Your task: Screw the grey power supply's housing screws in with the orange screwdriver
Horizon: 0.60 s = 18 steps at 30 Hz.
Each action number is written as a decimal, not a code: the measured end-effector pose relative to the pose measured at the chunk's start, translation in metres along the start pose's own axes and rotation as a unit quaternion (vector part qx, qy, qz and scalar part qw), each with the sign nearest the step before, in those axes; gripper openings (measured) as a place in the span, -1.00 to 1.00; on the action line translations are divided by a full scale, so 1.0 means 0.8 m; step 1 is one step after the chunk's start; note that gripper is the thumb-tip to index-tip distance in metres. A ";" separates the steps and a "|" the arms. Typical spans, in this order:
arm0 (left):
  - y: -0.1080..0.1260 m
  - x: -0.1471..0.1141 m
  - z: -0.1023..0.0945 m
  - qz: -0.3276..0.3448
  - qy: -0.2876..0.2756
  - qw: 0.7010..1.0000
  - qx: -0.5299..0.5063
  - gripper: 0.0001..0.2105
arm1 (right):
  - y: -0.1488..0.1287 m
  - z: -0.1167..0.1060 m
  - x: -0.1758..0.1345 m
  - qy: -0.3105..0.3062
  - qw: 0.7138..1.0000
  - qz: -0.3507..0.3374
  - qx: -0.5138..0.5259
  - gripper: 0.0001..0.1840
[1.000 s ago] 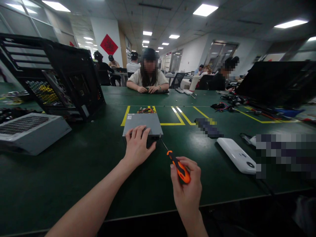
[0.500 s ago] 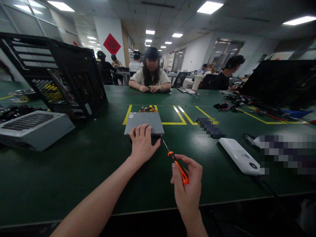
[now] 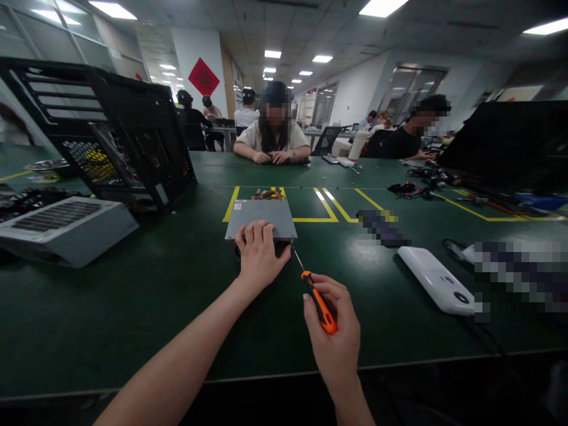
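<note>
A grey metal computer power supply (image 3: 268, 212) lies in front of me on the green table (image 3: 177, 331). Coloured cables (image 3: 270, 194) come out behind it. My left hand (image 3: 260, 251) grips its near edge, fingers on the top and thumb by the right front corner. In my right hand (image 3: 339, 316) is an orange and black screwdriver (image 3: 320, 302), held between thumb and fingers. Its thin shaft points up and left, with the tip at the power supply's right front corner, near my left thumb. Whether a screw sits under the tip is too small to tell.
On the left stand a black computer case (image 3: 128, 142) and a second power supply (image 3: 66, 228). To the right lie a white rounded device (image 3: 435, 281), a pixelated dark object (image 3: 384, 228) and loose cables (image 3: 412, 188). A person (image 3: 275, 133) sits across the table.
My right hand's fingers have shifted round the screwdriver handle, and the handle has turned slightly. The tip stays at the same corner. The whole view has moved a little.
</note>
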<state>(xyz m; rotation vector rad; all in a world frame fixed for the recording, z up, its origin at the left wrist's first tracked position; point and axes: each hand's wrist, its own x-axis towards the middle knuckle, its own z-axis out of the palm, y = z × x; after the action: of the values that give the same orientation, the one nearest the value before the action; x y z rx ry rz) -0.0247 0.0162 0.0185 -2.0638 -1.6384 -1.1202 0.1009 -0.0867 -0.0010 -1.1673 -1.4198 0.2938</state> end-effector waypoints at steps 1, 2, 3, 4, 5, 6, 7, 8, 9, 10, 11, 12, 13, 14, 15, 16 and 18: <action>0.000 0.000 0.000 -0.001 0.002 1.000 0.000 -0.63 | -0.001 0.000 0.001 -0.004 1.000 -0.010 -0.004 -0.82; 0.000 0.000 0.001 -0.003 0.003 1.000 -0.001 -0.63 | -0.002 0.000 0.001 -0.008 1.000 -0.020 -0.010 -0.83; 0.000 0.000 0.001 -0.004 0.005 1.000 -0.002 -0.63 | -0.003 -0.001 0.001 -0.010 0.999 -0.028 -0.015 -0.84; 0.001 0.000 0.001 -0.005 0.006 1.000 -0.003 -0.63 | -0.003 -0.001 0.001 -0.011 0.999 -0.032 -0.018 -0.85; 0.001 0.000 0.001 -0.005 0.006 1.000 -0.005 -0.63 | -0.004 -0.002 0.001 -0.008 0.999 -0.033 -0.019 -0.85; 0.001 0.000 0.001 -0.005 0.006 1.000 -0.005 -0.63 | -0.004 -0.003 0.000 -0.003 0.999 -0.032 -0.018 -0.85; 0.002 0.000 0.001 -0.005 0.005 1.000 -0.004 -0.63 | -0.004 -0.004 -0.002 0.005 0.999 -0.033 -0.017 -0.84; 0.002 0.000 0.001 -0.004 0.005 1.000 -0.003 -0.64 | -0.004 -0.005 -0.003 0.015 0.999 -0.036 -0.014 -0.84; 0.002 0.001 0.001 -0.004 0.005 1.000 -0.003 -0.64 | -0.004 -0.005 -0.005 0.025 0.999 -0.040 -0.012 -0.83; 0.002 0.001 0.000 -0.004 0.004 1.000 -0.004 -0.65 | -0.004 -0.006 -0.006 0.033 0.998 -0.047 -0.011 -0.83; 0.001 0.000 -0.001 -0.002 0.003 1.000 -0.006 -0.65 | -0.004 -0.006 -0.007 0.036 0.998 -0.053 -0.009 -0.83; 0.000 0.000 -0.002 0.001 -0.001 1.000 -0.009 -0.64 | -0.004 -0.006 -0.007 0.033 0.998 -0.060 -0.009 -0.83; -0.002 0.000 -0.004 0.008 -0.009 1.000 -0.012 -0.62 | -0.005 -0.005 -0.007 0.022 0.997 -0.067 -0.011 -0.83; -0.005 -0.001 -0.007 0.017 -0.020 1.000 -0.014 -0.61 | -0.005 -0.004 -0.006 0.006 0.997 -0.077 -0.016 -0.82; -0.008 -0.001 -0.010 0.030 -0.032 0.999 -0.016 -0.59 | -0.006 -0.003 -0.006 -0.013 0.996 -0.088 -0.021 -0.81; -0.012 -0.002 -0.013 0.043 -0.044 0.998 -0.017 -0.57 | -0.006 -0.002 -0.005 -0.034 0.994 -0.100 -0.027 -0.80; -0.020 -0.004 -0.018 0.067 -0.065 0.995 -0.016 -0.55 | -0.007 0.000 -0.003 -0.068 0.989 -0.121 -0.041 -0.78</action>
<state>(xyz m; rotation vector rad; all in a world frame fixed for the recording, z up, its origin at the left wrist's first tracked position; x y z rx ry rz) -0.0449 0.0100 0.0219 -2.2737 -1.5205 -0.9915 0.0980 -0.0909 0.0016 -1.0425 -1.6896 0.1467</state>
